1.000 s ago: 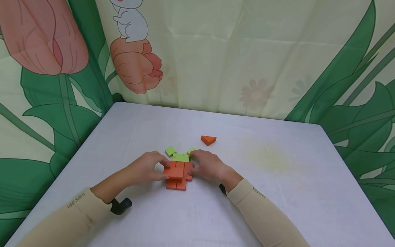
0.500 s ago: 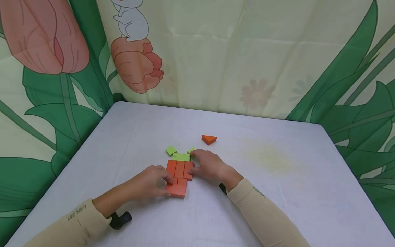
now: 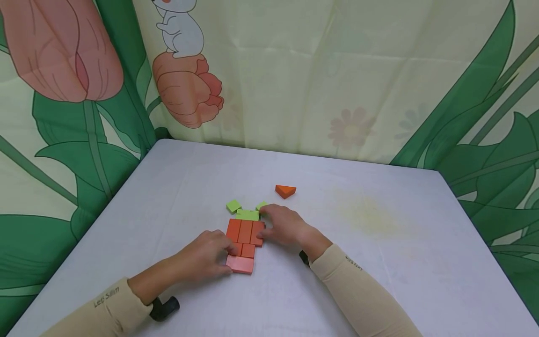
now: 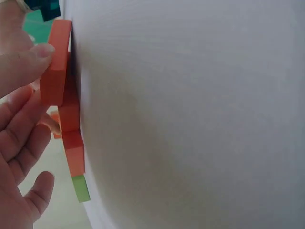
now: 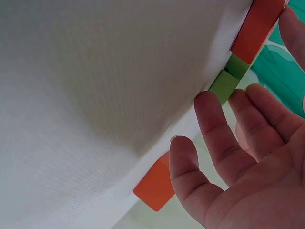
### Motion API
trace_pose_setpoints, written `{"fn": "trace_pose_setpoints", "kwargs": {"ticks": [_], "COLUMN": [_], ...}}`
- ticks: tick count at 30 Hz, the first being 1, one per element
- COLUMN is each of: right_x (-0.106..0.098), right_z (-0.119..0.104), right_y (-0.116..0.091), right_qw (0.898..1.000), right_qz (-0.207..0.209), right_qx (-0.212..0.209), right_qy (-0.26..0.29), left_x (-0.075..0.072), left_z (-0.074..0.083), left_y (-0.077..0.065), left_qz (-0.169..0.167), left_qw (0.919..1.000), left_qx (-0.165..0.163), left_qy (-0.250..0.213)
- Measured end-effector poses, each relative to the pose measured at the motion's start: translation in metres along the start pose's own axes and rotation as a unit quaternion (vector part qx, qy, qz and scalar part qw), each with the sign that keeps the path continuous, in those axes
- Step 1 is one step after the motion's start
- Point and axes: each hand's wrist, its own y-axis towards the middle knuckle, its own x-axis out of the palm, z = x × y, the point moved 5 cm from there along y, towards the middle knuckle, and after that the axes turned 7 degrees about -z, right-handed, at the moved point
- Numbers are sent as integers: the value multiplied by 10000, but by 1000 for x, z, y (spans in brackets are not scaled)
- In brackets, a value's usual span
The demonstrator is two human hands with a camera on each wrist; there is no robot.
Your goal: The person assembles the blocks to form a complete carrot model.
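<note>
My left hand (image 3: 206,255) pinches a flat orange-red block (image 4: 56,62) between thumb and fingers. That block lies at the near end of a flat arrangement, its top catching light in the head view. Beyond it are smaller orange blocks (image 3: 248,251), then a row of three orange blocks (image 3: 245,231). A notched green block (image 3: 247,215) adjoins the far side. My right hand (image 3: 286,225) stays at the right edge, its thumb at the rightmost orange block and fingertips at a small green block (image 5: 223,86); these fingers are mostly extended.
A second small green block (image 3: 233,206) sits at the far left of the arrangement. An orange triangular block (image 3: 285,191) lies apart, farther back. The white-covered table (image 3: 379,281) ends at a printed curtain (image 3: 294,84).
My left hand has brought the orange-red block toward me, from above the row down to the near end, uncovering the blocks beneath. My right hand has stayed in place.
</note>
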Motion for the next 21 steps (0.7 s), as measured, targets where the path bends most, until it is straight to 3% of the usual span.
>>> {"fn": "trace_pose_setpoints", "kwargs": {"ticks": [10,21], "right_x": [0,0], "right_z": [0,1], "right_y": [0,1], "right_qw": [10000,10000], "right_qz": [10,24], "right_qx": [-11,-23], "right_qy": [55,-11], "left_x": [5,8], "left_z": [1,2], "left_y": [6,12], "left_qz": [88,101], "left_qw": [9994,9989], "left_qx": [-289,-352], "left_qy": [169,276]}}
